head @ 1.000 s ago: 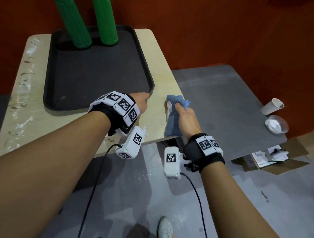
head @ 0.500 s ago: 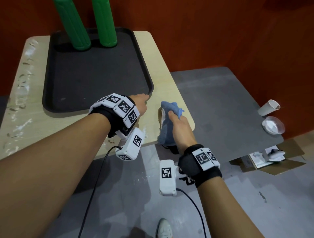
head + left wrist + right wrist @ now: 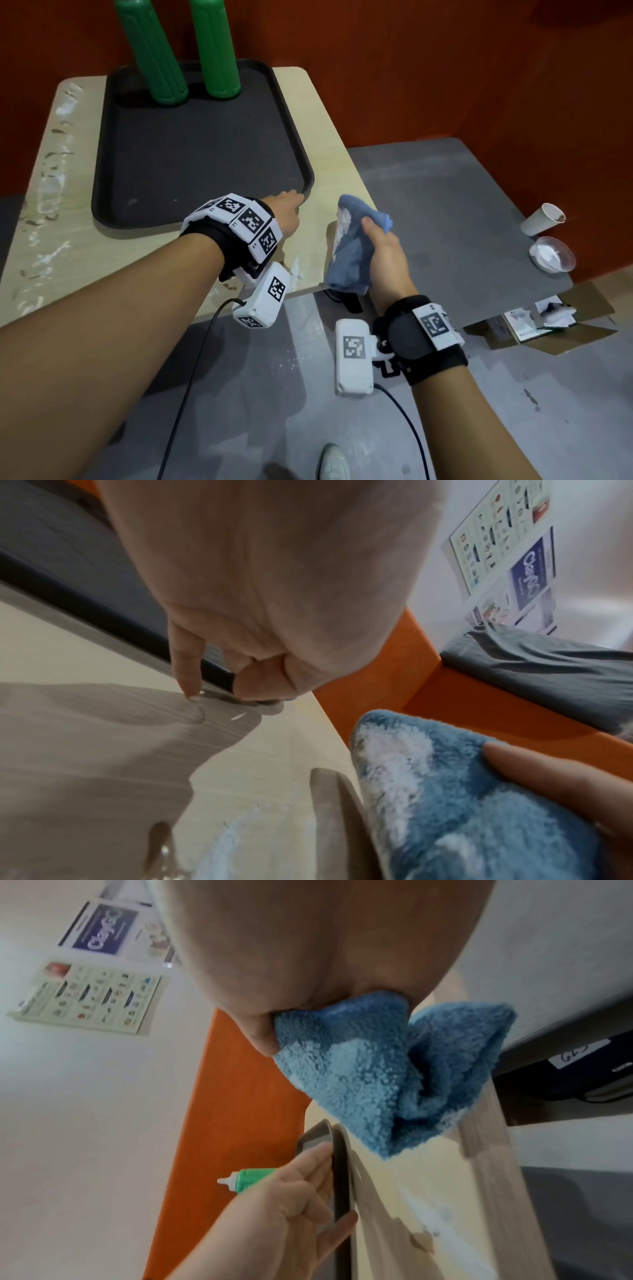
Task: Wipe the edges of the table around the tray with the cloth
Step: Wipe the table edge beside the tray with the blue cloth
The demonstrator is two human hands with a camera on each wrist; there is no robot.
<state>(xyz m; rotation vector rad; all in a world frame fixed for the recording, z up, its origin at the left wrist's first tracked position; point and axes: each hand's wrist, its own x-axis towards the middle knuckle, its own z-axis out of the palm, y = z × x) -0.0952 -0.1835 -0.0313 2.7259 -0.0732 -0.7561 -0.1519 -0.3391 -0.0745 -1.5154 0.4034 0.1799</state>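
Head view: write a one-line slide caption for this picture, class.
Right hand grips a powder-dusted blue cloth at the table edge while the left hand pinches the black tray corner.

Blue cloth (image 3: 349,263) (white-dusted), black tray (image 3: 191,154), green bottles (image 3: 150,51), beige table (image 3: 330,147).

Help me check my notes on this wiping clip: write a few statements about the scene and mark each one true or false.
1. The right hand grips a blue cloth. True.
2. The left hand rests on the cloth. False: it holds the rim of the tray at the tray's near right corner.
3. Two green bottles stand at the far end of the tray. True.
4. The paper cup sits on the tray. False: it is on the grey table to the right.
5. The cloth is spotless. False: white powder clings to it.
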